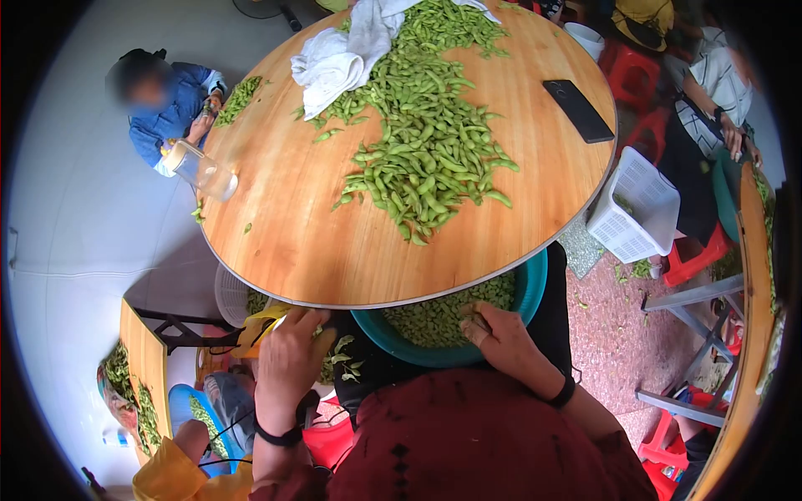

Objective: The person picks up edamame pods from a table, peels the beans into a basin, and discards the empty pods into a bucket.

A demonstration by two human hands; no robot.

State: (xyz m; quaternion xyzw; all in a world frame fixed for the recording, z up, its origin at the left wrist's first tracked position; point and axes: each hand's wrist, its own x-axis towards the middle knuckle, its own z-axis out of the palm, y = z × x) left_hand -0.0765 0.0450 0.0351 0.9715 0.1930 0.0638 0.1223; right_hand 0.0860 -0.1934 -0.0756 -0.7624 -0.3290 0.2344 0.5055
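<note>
Just below the near edge of the round wooden table (292,259), my left hand (292,355) has its fingers curled together beside some yellow material; what they hold, if anything, is hidden. My right hand (499,334) is over a teal basin (535,288) of shelled green beans (434,321), its fingers bent together, and I cannot make out anything between them. The basin sits partly under the tabletop. A long pile of green bean pods (426,159) lies on the table, with a white cloth (338,63) at its upper left.
A phone (578,111) lies at the table's right, and a clear bottle (200,169) lies at its left edge. A person (163,96) in blue stands at the left. White basket (637,204), red stools (631,73) and a seated person (723,79) are at the right.
</note>
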